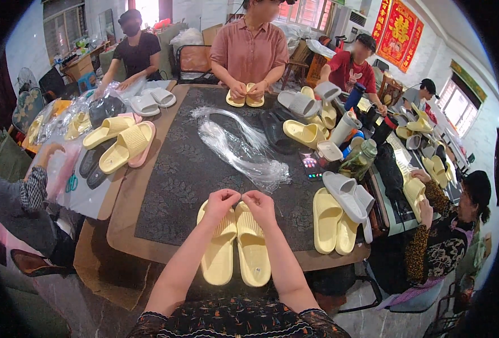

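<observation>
A pair of pale yellow slide sandals lies in front of me at the table's near edge, the left slide (218, 254) beside the right slide (254, 256), toes pointing away. Over their ribbed straps my left hand (222, 203) and my right hand (259, 205) come together, fingertips pinched close to each other at the inner sides of the toes. Whatever is in the pinch is too small to make out. Beyond them a loose bundle of thin clear plastic strands (235, 149) stretches across the dark patterned mat (167, 186).
More yellow slides (328, 219) and grey slides (342, 194) are piled at my right. A phone (311, 165), a glass jar (362, 160) and tumblers stand near them. Stacked yellow slides (126, 147) lie at the left. Several people work around the tables; one opposite handles yellow slides (245, 101).
</observation>
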{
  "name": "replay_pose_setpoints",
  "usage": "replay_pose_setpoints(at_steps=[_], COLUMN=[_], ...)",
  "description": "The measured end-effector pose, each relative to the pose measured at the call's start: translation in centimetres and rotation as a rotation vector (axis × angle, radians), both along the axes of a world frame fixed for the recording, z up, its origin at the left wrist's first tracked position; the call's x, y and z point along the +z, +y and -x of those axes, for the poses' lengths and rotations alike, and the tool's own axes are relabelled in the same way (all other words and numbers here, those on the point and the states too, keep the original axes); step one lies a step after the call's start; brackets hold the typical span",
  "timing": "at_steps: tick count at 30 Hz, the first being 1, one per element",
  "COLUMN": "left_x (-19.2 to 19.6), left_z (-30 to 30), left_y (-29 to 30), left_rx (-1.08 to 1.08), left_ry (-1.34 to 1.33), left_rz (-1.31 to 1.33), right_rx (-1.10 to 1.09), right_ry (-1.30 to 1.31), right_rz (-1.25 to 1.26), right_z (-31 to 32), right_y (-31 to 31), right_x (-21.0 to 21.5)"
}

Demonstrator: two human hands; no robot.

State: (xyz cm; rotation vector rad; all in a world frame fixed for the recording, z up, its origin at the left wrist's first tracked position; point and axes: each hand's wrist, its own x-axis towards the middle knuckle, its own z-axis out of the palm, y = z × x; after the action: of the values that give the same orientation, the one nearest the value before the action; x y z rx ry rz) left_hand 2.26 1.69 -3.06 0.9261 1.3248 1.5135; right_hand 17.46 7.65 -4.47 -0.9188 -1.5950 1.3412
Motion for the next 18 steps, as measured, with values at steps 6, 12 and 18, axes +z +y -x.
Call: replay_pose_setpoints(at_steps=[6,12,18], left_x=[-0.5,-0.5,-0.6], left_z=[0.4,0.1,0.5], left_y=[0.0,0.1,-0.2], left_rx=[0.039,0.012,0.067], left_ry=[-0.033,0.019,-0.049], left_rz=[-0.025,0.007,-0.04], right_rx=[-0.08,-0.011,-0.072], right_ry=[-0.012,-0.117,0.005], right_rz=[-0.017,-0.056,-0.011], right_z=[0.3,0.1,0.4], right_y=[-0.4,-0.7,-0.8], right_x=[1.2,1.3,1.5])
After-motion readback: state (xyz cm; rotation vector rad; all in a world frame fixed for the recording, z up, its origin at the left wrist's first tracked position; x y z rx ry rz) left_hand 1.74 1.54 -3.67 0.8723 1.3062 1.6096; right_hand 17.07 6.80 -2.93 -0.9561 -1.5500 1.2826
